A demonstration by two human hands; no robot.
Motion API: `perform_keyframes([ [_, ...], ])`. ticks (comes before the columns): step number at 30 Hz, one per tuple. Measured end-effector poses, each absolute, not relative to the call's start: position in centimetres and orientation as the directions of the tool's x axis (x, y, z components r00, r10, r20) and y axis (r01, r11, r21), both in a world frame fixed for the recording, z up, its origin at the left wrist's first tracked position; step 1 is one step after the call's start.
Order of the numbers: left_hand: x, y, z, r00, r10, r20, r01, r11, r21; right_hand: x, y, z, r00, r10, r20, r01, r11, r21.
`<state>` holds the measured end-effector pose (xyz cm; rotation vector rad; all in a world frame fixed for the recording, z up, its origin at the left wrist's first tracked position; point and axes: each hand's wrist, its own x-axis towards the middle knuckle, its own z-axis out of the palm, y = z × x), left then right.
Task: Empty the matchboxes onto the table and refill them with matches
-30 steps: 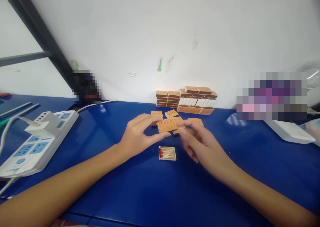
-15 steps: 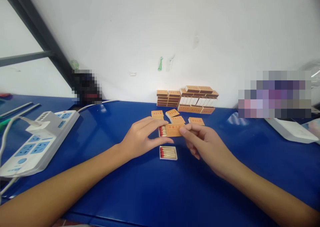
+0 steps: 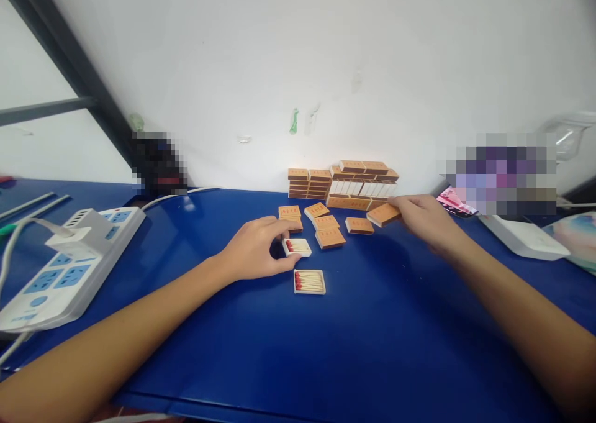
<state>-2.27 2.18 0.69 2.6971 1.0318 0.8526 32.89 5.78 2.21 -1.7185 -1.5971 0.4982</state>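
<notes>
My left hand (image 3: 258, 249) curves its thumb and fingers around a small white matchbox tray (image 3: 298, 247) that holds red-tipped matches. Low over the blue table, my right hand (image 3: 426, 221) pinches an orange matchbox sleeve (image 3: 383, 214) by its right end. Nearer to me a second white tray (image 3: 310, 282) lies open, filled with matches whose red heads point left. Several orange matchboxes lie between and beyond the hands, among them one matchbox (image 3: 330, 238) just right of the held tray and another matchbox (image 3: 359, 225) left of the sleeve.
Stacked matchboxes stand against the wall, a left stack (image 3: 308, 184) and a wider stack (image 3: 361, 186). At left lies a white power strip (image 3: 69, 268) with a plugged-in adapter. A white device (image 3: 521, 233) and blurred items occupy the right side.
The sleeve has come off the tray, and my right hand has carried it right and away from me. My left hand stays at the tray, now uncovered. The view has shifted slightly.
</notes>
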Motion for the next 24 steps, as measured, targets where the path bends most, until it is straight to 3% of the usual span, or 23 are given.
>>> perform_keyframes([
  [3,-2.5,2.3,1.0,0.652,0.641,0.405,0.577,-0.766,0.282,33.2,6.1,2.2,0.167,0.98,0.105,0.734,-0.053,-0.677],
  [7,-2.5,2.3,1.4,0.692,0.623,0.364,0.577,-0.781,0.239,32.5,5.8,1.6,0.124,0.99,0.061,0.746,-0.053,-0.664],
  [10,-2.4,2.4,1.3,0.69,0.627,0.361,0.581,-0.777,0.241,32.1,5.6,1.1,0.16,0.98,0.12,0.843,-0.073,-0.533],
  [12,-2.4,2.5,1.1,0.685,0.623,0.378,0.577,-0.78,0.241,31.9,5.2,0.9,0.176,0.955,0.237,0.907,-0.064,-0.416],
  [14,-2.4,2.6,0.8,0.677,0.618,0.4,0.574,-0.783,0.239,31.3,4.7,0.9,0.114,0.913,0.392,0.937,0.032,-0.348],
  [17,-2.4,2.7,0.6,0.672,0.609,0.42,0.571,-0.788,0.23,29.8,3.6,1.0,-0.215,0.815,0.538,0.883,0.398,-0.25],
  [20,-2.4,2.6,0.8,0.677,0.601,0.425,0.567,-0.794,0.219,28.2,2.6,0.8,-0.524,0.7,0.486,0.747,0.652,-0.134],
  [24,-2.4,2.5,1.0,0.684,0.581,0.44,0.544,-0.809,0.222,27.2,1.7,0.3,-0.589,0.696,0.41,0.724,0.681,-0.115],
])
